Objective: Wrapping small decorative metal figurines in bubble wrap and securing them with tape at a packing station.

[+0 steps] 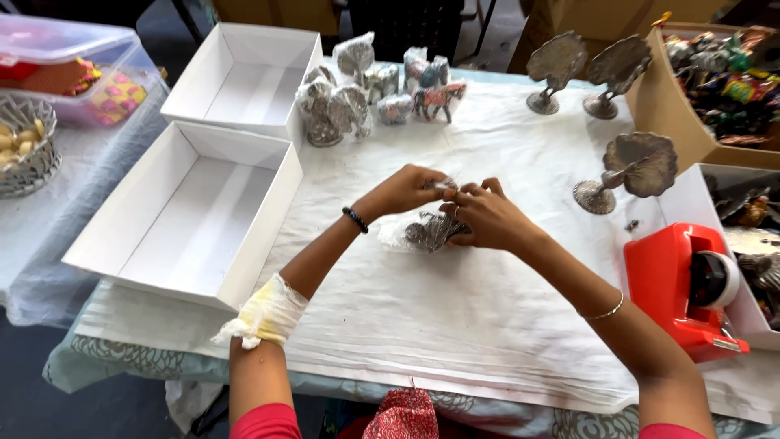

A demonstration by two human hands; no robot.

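In the middle of the white-covered table [455, 325], my left hand [404, 189] and my right hand [483, 215] meet over a small dark metal figurine [431, 231] in a clear plastic bag. Both hands pinch the top of the bag, fingers closed on it. The figurine hangs just below my fingers, close to the cloth. A black bead bracelet sits on my left wrist and a thin bangle on my right wrist. A yellowish bandage wraps my left forearm.
Two open white boxes [191, 215] [244, 77] lie at the left. Several wrapped figurines [370, 89] stand at the back, three metal peacock stands [626, 167] at the right. A red tape dispenser [686, 289] sits near right; a cardboard box [715, 81] of colourful items beyond.
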